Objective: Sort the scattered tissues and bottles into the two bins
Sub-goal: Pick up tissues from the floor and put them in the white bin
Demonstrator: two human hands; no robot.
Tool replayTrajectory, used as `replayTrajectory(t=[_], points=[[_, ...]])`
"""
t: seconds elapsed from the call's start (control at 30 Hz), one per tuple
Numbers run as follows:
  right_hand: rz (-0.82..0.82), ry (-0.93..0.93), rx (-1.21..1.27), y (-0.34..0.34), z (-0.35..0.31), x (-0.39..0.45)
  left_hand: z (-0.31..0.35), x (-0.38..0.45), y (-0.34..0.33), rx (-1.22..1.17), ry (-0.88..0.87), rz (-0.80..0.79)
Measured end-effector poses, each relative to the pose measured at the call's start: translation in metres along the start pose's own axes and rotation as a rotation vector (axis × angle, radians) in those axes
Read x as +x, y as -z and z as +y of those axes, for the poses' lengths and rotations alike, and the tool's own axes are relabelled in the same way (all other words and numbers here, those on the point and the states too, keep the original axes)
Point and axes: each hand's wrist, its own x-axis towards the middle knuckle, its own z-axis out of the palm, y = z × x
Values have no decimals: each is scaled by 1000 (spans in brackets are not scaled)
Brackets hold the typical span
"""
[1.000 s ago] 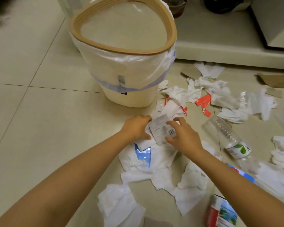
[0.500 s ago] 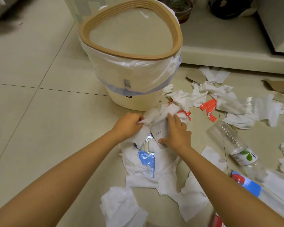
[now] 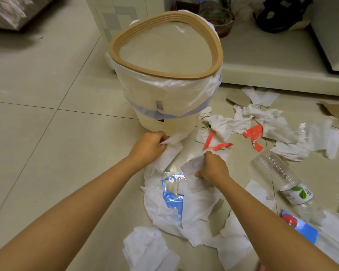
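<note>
A cream bin (image 3: pixel 164 122) with a tan rim and a clear liner stands on the floor straight ahead. Just in front of it my left hand (image 3: pixel 148 146) grips a bunch of white tissue (image 3: pixel 171 153). My right hand (image 3: pixel 213 167) pinches a printed paper slip (image 3: pixel 192 171) together with tissue. Below both hands lies a heap of white tissues (image 3: pixel 196 208) around a blue and clear plastic wrapper (image 3: pixel 173 194). A clear bottle (image 3: pixel 280 173) with a green-leaf label lies on its side to the right. Only one bin is in view.
More tissues (image 3: pixel 294 133) and red paper scraps (image 3: pixel 252 133) litter the floor at right. A blue and red pack (image 3: pixel 299 225) lies at the lower right. A raised ledge (image 3: pixel 282 75) with a plant pot (image 3: pixel 221 20) runs behind the bin. Bare tiles (image 3: pixel 37 133) spread to the left.
My hands have drawn apart: the left pulled tissue toward the bin's base, the right moved right and down with the slip. The camera has shifted, so the bin sits lower in view.
</note>
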Motion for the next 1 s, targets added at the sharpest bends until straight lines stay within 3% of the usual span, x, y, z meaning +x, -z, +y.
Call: replayTrajectory(t=[0.2,0.37,0.7,1.0], points=[[107,119,192,24,-10,-3,5,-2,13,25,-15,41],[283,332,308,68,-33,-33,23,-12,39,-29,-83,205],[484,502,501,151,-62,-84,81,-41,132,-38,-488,555],[574,536,615,212,-93,-108,115,26,188,-257,-239,766]])
